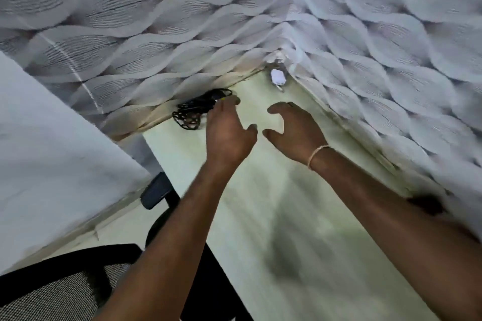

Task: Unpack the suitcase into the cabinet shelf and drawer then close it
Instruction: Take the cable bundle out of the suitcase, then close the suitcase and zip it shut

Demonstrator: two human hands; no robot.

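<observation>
Head view, blurred by motion, shows both hands reaching out over a pale tabletop (260,216) set in a corner of wave-patterned walls (156,21). Left hand (229,133) has straight, relaxed fingers and holds nothing, its fingertips near a black tangle of cords (198,109) by the wall. Right hand (294,130), a thread band (317,155) on its wrist, has fingers spread and loosely curled, empty. Suitcase and cabinet are out of view. A black chair (78,281) stands lower left.
</observation>
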